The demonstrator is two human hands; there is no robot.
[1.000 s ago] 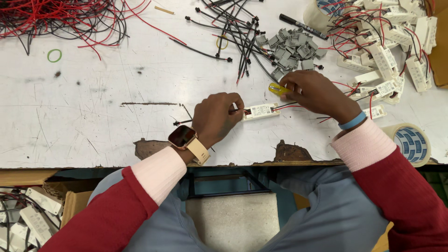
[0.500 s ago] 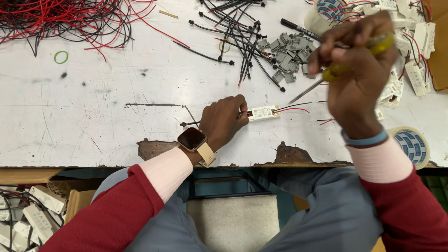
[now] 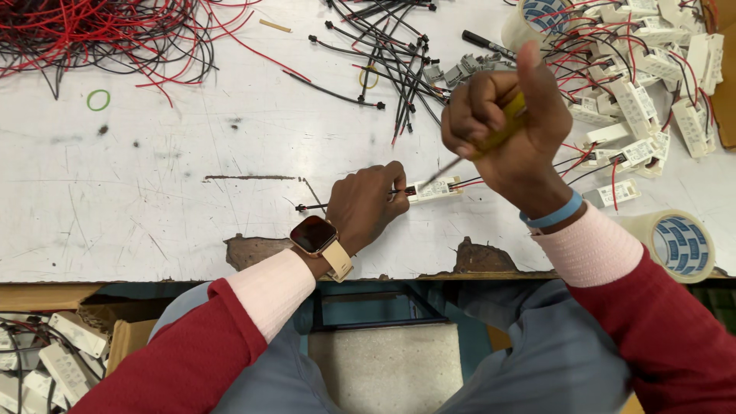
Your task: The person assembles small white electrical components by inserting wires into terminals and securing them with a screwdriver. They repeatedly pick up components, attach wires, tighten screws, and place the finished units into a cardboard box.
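My left hand (image 3: 368, 205) rests on the white worktable (image 3: 176, 192) and pinches a black wire against the end of a small white rectangular module (image 3: 435, 188). Red and black wires leave the module's right end. My right hand (image 3: 506, 126) is raised above the module and grips a yellow-handled screwdriver (image 3: 500, 130) in a fist, thumb up. The metal shaft points down-left, with its tip at the module's left end. A watch sits on my left wrist and a blue band on my right.
Tangled red and black wires (image 3: 100, 34) lie at the far left. A bundle of black cables (image 3: 391, 46) and grey connectors (image 3: 460, 73) sit at the top centre. A heap of wired white modules (image 3: 644, 84) fills the right. A tape roll (image 3: 678, 244) stands near the chipped front edge.
My right hand rose from the table with the screwdriver, then came back down toward the module. The left hand stayed on the wire and module.
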